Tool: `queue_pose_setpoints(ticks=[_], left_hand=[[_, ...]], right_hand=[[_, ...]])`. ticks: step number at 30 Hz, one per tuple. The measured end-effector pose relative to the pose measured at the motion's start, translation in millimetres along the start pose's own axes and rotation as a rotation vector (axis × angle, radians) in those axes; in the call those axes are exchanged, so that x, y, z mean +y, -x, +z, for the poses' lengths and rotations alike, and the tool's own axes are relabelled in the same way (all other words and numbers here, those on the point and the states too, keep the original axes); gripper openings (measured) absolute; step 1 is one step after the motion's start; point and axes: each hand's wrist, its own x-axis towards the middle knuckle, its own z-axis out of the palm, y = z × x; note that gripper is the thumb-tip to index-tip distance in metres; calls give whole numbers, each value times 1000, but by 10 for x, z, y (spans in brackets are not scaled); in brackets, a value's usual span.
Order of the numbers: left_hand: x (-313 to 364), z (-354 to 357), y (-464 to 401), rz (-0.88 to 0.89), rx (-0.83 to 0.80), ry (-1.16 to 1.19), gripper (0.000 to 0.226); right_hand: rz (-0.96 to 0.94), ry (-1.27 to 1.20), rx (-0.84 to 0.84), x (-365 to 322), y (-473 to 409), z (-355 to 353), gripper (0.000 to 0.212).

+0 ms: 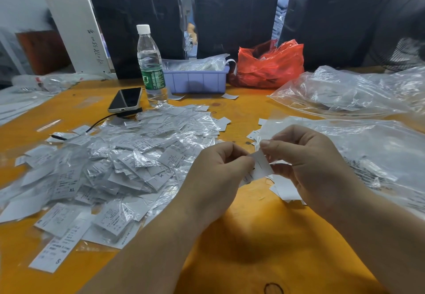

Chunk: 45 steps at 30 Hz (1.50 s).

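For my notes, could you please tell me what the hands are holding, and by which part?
A small white label: the left hand pinches its left edge, the right hand its upper right edge.

A: Where does the camera sit?
B: On the person's head. It faces forward and down onto the orange table (264, 236).
A: How near is it?
B: Very near. The left hand (218, 169) and right hand (310, 162), with the white label (262, 167) between them, lie just under it. The water bottle (150, 63) marks the far side. The wide lens curves the edges.
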Motion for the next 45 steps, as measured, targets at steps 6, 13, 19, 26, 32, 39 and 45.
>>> queue_pose_setpoints(ticks=[6,13,19,26,32,39,45], left_hand=[[-8,-22,-20,-28,36,15,17],[-6,-17,-20,-40,46,13,15],[-9,-30,-22,-43,52,29,17],[-21,-26,-37,-65,63,40,15],[-23,-11,-37,-56,35,53,11],[-3,8,-27,-36,-20,101,11],[7,18,-24,-27,-63,84,19]], right_hand=[[3,-4,-33,-13,19,-2,11],[6,-19,-59,-21,25,7,10],[23,4,-77,-19,37,11,14],[21,-1,-76,-11,33,0,11],[-6,-21,-48,-12,18,-10,10],[-10,-30,-30,-32,24,1,30],[-5,-17,-25,-22,8,-4,30]])
